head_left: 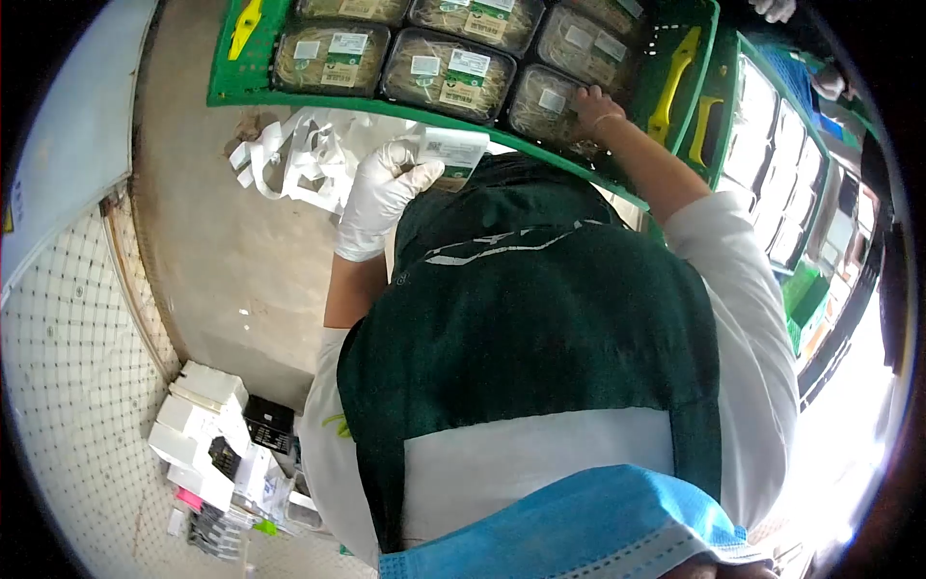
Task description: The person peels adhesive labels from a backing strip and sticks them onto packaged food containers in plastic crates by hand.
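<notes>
My left hand (384, 193) wears a white glove. It pinches a sheet of printed labels (453, 150), white and green, in front of the crate's near edge. My bare right hand (598, 114) reaches into a green crate (318, 100), its fingers curled over the right edge of a clear-lidded food pack (542, 102). That pack carries one small white label. To its left, another food pack (449, 77) with pale shreds inside bears a white sticker and a green-and-cream label. A similar pack (331, 58) lies at the crate's left end.
White backing strips (304, 159) dangle below the crate on the left. Another green crate (725, 116) with packs stands at the right. White boxes (203, 415) and clutter lie on the floor at lower left. A co-worker's gloved hand (772, 10) shows at the top right.
</notes>
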Demonstrator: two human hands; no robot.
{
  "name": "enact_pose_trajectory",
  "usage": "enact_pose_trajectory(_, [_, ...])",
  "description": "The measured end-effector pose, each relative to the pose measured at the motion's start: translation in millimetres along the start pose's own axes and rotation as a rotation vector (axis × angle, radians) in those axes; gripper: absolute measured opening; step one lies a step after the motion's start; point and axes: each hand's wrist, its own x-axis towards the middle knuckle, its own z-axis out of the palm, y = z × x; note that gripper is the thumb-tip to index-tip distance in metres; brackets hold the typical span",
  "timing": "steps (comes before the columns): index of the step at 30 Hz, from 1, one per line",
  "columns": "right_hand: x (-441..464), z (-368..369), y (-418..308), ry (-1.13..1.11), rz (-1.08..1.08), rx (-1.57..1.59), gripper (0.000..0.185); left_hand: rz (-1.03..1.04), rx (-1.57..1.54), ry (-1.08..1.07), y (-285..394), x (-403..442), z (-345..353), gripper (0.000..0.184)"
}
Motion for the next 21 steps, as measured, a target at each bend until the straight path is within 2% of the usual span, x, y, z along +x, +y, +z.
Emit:
enact_pose_trajectory(2, [8, -15, 4, -0.191, -0.115, -0.085, 0.064, 0.023, -0.119, 0.108, 8, -6, 26, 0.02])
enact_pose_trajectory(3, [17, -18, 4, -0.196, -0.202, -0.236, 0.065, 0.055, -0.081, 0.122, 20, -9, 38, 0.032])
enact_pose_trajectory(4, [8, -28, -2, -0.032, -0.34, -0.156, 0.063, 0.236, -0.103, 0.102, 17, -8, 47, 0.04])
enact_pose_trajectory(5, [-16, -46, -6, 0.124, -0.489, -0.071, 0.061, 0.316, -0.074, 0.11, 22, -9, 57, 0.042])
enact_pose_trajectory(6, [-53, -84, -28, 0.098, -0.483, 0.108, 0.052, 0.386, -0.041, 0.115, 27, -15, 67, 0.044])
enact_pose_trajectory(7, [-78, -87, -29, 0.397, -0.784, 0.58, 0.042, 0.404, -0.053, 0.136, 24, -23, 77, 0.044])
enact_pose_trajectory(8, [-117, -100, -40, 0.377, -0.9, 0.788, 0.036, 0.434, -0.061, 0.146, 23, -28, 84, 0.045])
enact_pose_trajectory(9, [-147, -102, -47, 0.419, -1.126, 0.844, 0.032, 0.384, -0.012, 0.138, 16, -35, 86, 0.042])
enact_pose_trajectory(12, [-196, -73, -60, 0.713, -1.134, 0.673, 0.034, 0.419, 0.143, 0.344, -4, -53, 105, 0.023])
enact_pose_trajectory(14, [-217, -47, -55, 0.687, -1.05, 0.777, 0.034, 0.441, 0.237, 0.411, -14, -74, 127, 0.019])
enact_pose_trajectory(15, [-225, -35, -52, 0.57, -1.005, 0.853, 0.033, 0.445, 0.326, 0.471, -20, -85, 136, 0.016])
enact_pose_trajectory(16, [-237, -24, -45, 0.581, -1.003, 0.85, 0.033, 0.395, 0.342, 0.439, -40, -94, 138, 0.015])
enact_pose_trajectory(18, [-265, -15, -30, 0.814, -1.194, 0.76, 0.031, 0.164, 0.262, 0.384, -30, -127, 164, 0.016])
enact_pose_trajectory(19, [-298, -18, -17, 0.722, -1.276, 0.897, 0.035, 0.137, 0.19, 0.382, -58, -130, 164, 0.017])
enact_pose_trajectory(20, [-335, -31, 2, 0.518, -1.523, 0.844, 0.038, 0.099, 0.106, 0.386, -89, -135, 168, 0.017])
enact_pose_trajectory(21, [-355, -21, 6, 0.639, -1.859, 0.902, 0.028, 0.303, -0.03, 0.349, -96, -149, 186, 0.018])
